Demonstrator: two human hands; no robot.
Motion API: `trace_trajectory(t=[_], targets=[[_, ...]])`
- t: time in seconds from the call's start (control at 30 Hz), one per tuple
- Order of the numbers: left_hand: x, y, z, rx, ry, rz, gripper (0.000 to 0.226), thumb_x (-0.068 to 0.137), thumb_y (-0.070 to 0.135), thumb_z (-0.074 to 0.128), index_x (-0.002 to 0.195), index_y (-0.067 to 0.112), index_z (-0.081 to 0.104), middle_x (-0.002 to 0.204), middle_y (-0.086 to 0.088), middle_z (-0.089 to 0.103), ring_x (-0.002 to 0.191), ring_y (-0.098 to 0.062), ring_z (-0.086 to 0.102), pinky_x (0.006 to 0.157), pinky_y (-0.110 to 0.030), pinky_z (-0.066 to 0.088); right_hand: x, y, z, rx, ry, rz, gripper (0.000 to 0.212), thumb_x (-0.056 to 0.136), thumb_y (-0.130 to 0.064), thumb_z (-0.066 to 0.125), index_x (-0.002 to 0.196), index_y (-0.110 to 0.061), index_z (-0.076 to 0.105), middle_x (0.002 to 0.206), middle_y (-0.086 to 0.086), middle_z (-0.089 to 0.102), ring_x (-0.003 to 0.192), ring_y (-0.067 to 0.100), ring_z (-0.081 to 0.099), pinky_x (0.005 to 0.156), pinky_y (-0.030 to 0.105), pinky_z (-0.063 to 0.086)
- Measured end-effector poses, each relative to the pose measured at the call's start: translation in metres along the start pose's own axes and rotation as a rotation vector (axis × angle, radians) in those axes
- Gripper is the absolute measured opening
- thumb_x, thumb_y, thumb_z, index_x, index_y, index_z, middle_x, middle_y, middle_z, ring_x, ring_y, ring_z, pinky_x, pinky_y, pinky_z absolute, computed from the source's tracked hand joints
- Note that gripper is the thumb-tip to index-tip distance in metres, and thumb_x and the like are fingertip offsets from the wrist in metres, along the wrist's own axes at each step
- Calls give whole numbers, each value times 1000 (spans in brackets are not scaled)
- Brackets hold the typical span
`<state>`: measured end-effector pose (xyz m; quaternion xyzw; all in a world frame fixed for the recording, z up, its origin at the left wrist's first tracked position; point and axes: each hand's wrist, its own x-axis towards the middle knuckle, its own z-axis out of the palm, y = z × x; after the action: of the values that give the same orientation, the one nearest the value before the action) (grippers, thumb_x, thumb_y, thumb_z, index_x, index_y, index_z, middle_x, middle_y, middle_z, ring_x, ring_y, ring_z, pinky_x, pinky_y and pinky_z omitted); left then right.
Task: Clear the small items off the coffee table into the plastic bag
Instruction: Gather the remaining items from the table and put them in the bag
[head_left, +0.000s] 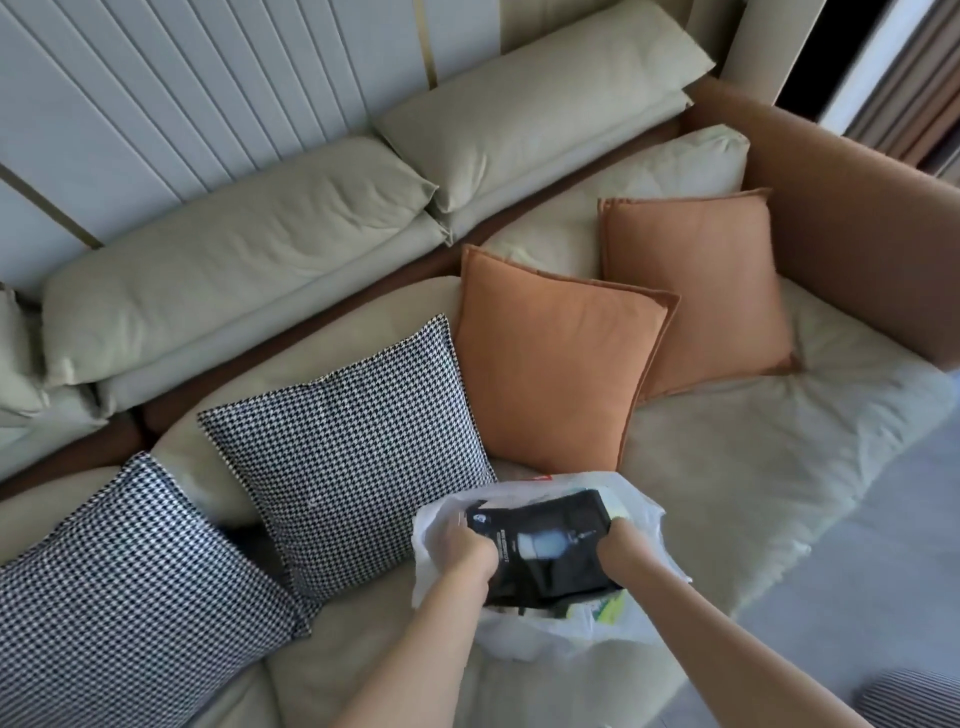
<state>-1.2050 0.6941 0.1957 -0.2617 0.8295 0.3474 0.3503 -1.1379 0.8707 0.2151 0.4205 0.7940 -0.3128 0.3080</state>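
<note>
on the pale sofa (727, 467) our left hand (462, 551) and right hand (621, 545) both grip a black box (545, 545) in the plastic bag (524, 634); its white print is unreadable.

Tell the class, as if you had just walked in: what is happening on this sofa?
A person holds a black box with both hands, the left hand and right hand at its two ends, in the mouth of a white plastic bag. The bag sits on the sofa seat, beside a houndstooth cushion.
</note>
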Motion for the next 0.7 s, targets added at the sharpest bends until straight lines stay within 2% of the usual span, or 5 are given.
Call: trace_trajectory(t=[0.27,0.37,0.43,0.6,0.7], targets=[[2,-3,16,24,122,39,38,98,23,39,135,24,49,137,0,49,120,-20,49,106,-34,41,13,2,2,-125,-56,-93,59,91,-10,39,147,-14,21,136,9,46,122,26,47,95,32,41],[-5,-7,15,142,91,119,49,98,14,38,146,23,34,157,6,21,143,-17,24,117,-35,25,7,2,8,-128,-71,-131,49,91,-7,41,139,-13,35,126,11,54,111,25,54,87,30,46],[-10,-8,15,196,61,180,50,97,6,38,145,19,36,153,6,26,140,-14,26,115,-30,25,2,5,10,-163,-71,-176,37,91,-9,42,128,-14,48,122,9,56,104,22,56,84,27,49],[-35,-6,10,212,4,272,40,100,9,36,140,11,43,114,7,56,94,-8,55,68,-3,40,-17,10,8,-244,17,-232,34,89,-14,42,120,-21,55,118,1,59,107,19,56,79,25,44],[-54,-3,3,212,-59,254,42,97,8,41,139,17,43,84,17,41,64,1,39,35,-1,31,-36,13,3,-247,53,-266,33,86,-13,42,115,-19,56,111,1,60,102,21,57,81,27,47]])
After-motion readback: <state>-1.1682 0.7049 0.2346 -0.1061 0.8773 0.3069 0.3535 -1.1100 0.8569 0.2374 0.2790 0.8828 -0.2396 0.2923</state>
